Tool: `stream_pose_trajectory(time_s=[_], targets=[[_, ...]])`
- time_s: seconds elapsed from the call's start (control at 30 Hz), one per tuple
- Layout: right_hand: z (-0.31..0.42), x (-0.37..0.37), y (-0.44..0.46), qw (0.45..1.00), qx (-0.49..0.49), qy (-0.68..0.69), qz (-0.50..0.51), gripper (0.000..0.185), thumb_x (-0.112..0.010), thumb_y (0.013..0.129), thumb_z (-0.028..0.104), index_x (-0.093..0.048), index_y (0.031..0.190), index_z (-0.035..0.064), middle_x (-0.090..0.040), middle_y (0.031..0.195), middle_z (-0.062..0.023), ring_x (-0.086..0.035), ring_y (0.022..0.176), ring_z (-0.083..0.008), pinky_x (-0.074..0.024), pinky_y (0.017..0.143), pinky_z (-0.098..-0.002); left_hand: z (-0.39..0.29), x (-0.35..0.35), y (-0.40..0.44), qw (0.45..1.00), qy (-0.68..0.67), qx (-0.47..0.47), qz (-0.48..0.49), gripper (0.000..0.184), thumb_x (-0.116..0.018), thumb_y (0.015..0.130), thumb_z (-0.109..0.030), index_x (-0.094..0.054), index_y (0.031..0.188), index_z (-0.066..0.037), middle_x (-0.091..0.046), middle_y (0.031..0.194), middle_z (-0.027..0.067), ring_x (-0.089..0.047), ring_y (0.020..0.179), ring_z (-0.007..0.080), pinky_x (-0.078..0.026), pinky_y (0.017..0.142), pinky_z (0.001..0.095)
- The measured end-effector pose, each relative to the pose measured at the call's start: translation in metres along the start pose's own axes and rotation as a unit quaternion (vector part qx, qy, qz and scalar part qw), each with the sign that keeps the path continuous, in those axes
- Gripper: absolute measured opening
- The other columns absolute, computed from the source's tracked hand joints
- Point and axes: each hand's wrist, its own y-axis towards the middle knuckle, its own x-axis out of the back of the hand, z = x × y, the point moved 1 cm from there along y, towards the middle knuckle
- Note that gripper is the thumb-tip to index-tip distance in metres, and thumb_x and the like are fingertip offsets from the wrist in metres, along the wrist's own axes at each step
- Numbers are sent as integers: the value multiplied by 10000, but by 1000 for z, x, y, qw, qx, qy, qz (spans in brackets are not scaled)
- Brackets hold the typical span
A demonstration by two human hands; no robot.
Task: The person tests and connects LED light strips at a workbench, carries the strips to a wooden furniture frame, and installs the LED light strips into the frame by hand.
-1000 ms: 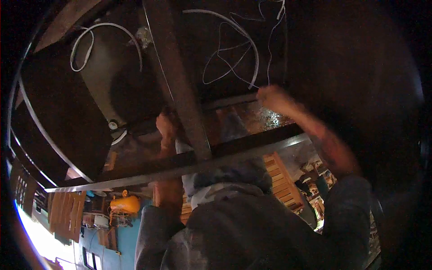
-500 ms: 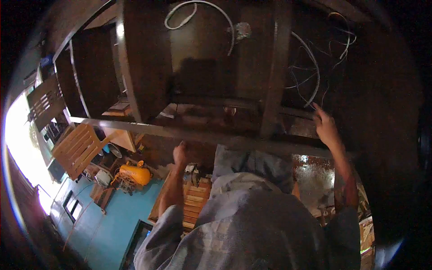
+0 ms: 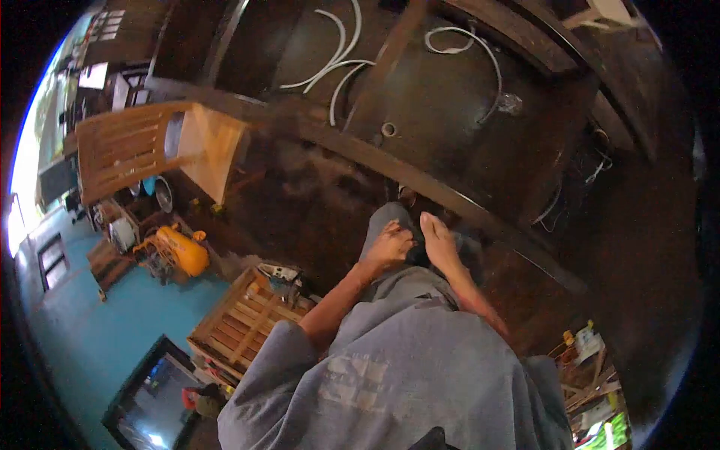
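My left hand [image 3: 391,244] is over my thigh at the front of my grey shirt [image 3: 442,360], its fingers bent, with nothing visible in it. Just to its right, my right hand [image 3: 438,236] has its fingers together and pointing up; whether it holds anything cannot be made out. Beyond both hands runs the front edge of a dark wooden frame [image 3: 420,180]. Inside its compartments lie white tubes [image 3: 341,64], a looped white tube [image 3: 491,60] and a roll of tape [image 3: 388,130].
A wooden chair [image 3: 124,146] stands at the left, with an orange tank [image 3: 182,251] below it. Nearer me is a slatted wooden crate [image 3: 240,322]. Thin wires [image 3: 596,171] hang at the right of the frame. Clutter [image 3: 589,349] lies at the lower right.
The view has swung right and down. My right hand has left the wires and tube end, and both hands have come together close to my body.
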Motion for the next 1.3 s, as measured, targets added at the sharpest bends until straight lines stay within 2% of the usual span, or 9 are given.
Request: stream_pose_trajectory(time_s=[0.1, 0.3, 0.33, 0.4, 0.5, 0.67, 0.77, 1.1, 1.3], targets=[[-36, -46, 12, 955, -208, 173, 124, 540, -417, 978, 471, -576, 1196, 2, -597, 1176, -217, -562, 1113, -303, -409, 958, -364, -21, 24, -15, 977, -166, 30, -131, 170, -596, 868, -126, -656, 990, -24, -633, 933, 117, -578, 956, 344, -320, 1072, 456], [-3, -43, -45, 985, 37, -95, 142, 445, -458, 971, 376, -670, 890, -7, -677, 809, -172, -642, 751, -289, -475, 697, -400, 41, 25, -15, 795, -397, 210, -408, 331, -587, 934, -237, -588, 1161, 4, -636, 1070, 125, -595, 988, 230, -433, 967, 388], [0, -44, -52, 967, 81, -145, 191, 417, -458, 970, 359, -664, 905, 1, -661, 849, -211, -626, 775, -365, -479, 696, -446, 53, 27, 5, 789, -398, 204, -423, 331, -587, 934, -237, -588, 1161, 4, -636, 1070, 125, -595, 988, 230, -433, 967, 388], [2, -54, -48, 945, 133, -197, 223, 390, -458, 968, 341, -658, 921, 10, -645, 890, -250, -610, 798, -442, -482, 696, -493, 80, 33, 62, 547, -639, 382, -383, 333, -566, 950, -257, -569, 1134, 21, -608, 1020, 119, -579, 932, 232, -478, 820, 369], [-8, -63, -70, 933, 80, -279, 214, 378, -473, 962, 344, -664, 885, 27, -642, 823, -243, -602, 747, -454, -472, 640, -519, 141, 18, 116, 560, -745, 270, -242, 231, -555, 950, -226, -577, 1024, -9, -564, 883, 96, -557, 764, 236, -467, 647, 373], [30, -43, -73, 935, 37, -278, 216, 393, -512, 958, 365, -680, 909, 13, -655, 763, -208, -620, 732, -416, -482, 679, -444, 144, 33, 116, 404, -810, 297, -306, 72, -569, 865, -105, -540, 827, -50, -561, 664, 72, -432, 450, 161, -328, 380, 303], [21, -53, -64, 928, 25, -299, 221, 345, -532, 957, 312, -673, 957, -3, -663, 841, -227, -630, 773, -406, -484, 691, -441, 168, 29, 110, 487, -726, 355, -333, 85, -511, 885, -118, -551, 843, -55, -560, 694, 71, -421, 447, 149, -325, 366, 279], [169, -35, 38, 954, 203, -176, -134, 170, -562, 936, 139, -602, 1020, -4, -640, 936, -160, -619, 822, -310, -494, 758, -340, 210, 0, 138, 451, -828, 313, -111, 169, -479, 897, -139, -568, 1008, -48, -563, 927, 120, -571, 706, 232, -414, 402, 310], [94, 27, 198, 973, -9, -175, -153, 241, -563, 918, 200, -641, 1033, 3, -659, 840, -133, -621, 770, -191, -487, 706, -323, 139, 43, 130, 504, -826, 225, -115, 357, -558, 891, -237, -529, 1230, -127, -522, 1248, 91, -533, 1102, 259, -479, 846, 409]])
